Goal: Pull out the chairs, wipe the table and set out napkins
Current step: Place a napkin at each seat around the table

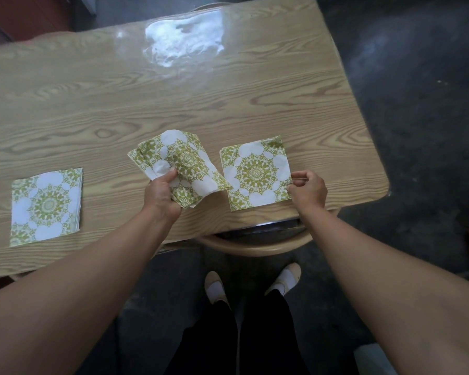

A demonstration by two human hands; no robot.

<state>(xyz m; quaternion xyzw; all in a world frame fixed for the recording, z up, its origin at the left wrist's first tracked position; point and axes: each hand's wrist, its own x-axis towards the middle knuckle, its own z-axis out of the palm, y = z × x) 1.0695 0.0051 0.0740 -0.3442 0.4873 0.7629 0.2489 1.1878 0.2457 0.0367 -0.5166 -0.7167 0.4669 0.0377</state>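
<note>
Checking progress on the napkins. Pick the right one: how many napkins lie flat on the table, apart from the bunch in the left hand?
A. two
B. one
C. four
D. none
A: one napkin lies at the left and another napkin lies under the right hand, while the left hand holds the bunch.

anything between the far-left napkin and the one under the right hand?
Yes, in the head view: the left hand holding a bunch of napkins sits between the left napkin and the right napkin; otherwise bare table.
</note>
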